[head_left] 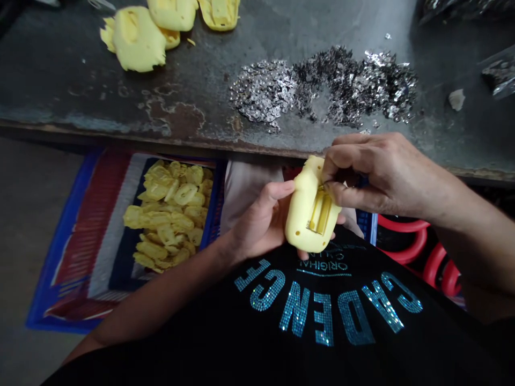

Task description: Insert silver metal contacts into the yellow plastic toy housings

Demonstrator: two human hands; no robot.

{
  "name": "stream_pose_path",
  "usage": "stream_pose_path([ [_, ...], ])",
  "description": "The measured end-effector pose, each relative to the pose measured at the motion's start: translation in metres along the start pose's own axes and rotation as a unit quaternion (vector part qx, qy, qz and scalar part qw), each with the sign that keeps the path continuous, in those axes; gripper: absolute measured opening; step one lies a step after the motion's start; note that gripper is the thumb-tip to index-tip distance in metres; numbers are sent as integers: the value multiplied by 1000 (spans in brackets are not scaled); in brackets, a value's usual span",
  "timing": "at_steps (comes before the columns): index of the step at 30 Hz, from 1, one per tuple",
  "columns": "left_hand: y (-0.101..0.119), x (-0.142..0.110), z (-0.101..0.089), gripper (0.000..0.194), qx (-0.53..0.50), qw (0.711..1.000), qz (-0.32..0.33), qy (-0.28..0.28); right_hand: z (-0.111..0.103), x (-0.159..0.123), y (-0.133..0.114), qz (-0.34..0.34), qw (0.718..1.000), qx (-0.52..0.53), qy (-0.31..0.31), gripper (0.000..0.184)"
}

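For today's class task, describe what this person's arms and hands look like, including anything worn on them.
The left hand and right hand are bare, with no gloves, rings or watch showing. The forearms are uncovered too. The person wears a black shirt with sparkly blue letters reading CADENCE.

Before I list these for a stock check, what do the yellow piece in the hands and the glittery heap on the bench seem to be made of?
The yellow casing looks like moulded plastic: opaque and matte, with crisply formed recesses. The glittery heap looks like metal scrap, its small flakes glinting silver and dark, though the exact metal cannot be told from here.
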State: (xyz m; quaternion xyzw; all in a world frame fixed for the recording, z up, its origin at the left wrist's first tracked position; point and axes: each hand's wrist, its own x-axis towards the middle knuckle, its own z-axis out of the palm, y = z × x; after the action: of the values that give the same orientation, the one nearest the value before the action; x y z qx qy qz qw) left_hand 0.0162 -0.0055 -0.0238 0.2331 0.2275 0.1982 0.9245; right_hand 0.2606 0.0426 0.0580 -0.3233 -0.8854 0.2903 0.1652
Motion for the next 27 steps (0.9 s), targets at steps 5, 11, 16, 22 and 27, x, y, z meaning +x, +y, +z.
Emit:
stream_pose_path([
  [5,-3,1,-8,90,-23,999,14,-18,2,0,-3,28,1000,11,1,12],
  [11,-1,1,-3,66,-56,998,25,-26,16,-12,9,47,988,90,116,9],
  [16,-9,1,2,69,18,994,90,53,32,-19,19,70,979,128,141,40],
  [22,-25,-5,-3,55,134,958,206,150,64,-22,21,58,970,119,206,45],
  [27,-23,-17,-2,53,184,947,208,159,92,-31,17,54,939,107,322,46],
])
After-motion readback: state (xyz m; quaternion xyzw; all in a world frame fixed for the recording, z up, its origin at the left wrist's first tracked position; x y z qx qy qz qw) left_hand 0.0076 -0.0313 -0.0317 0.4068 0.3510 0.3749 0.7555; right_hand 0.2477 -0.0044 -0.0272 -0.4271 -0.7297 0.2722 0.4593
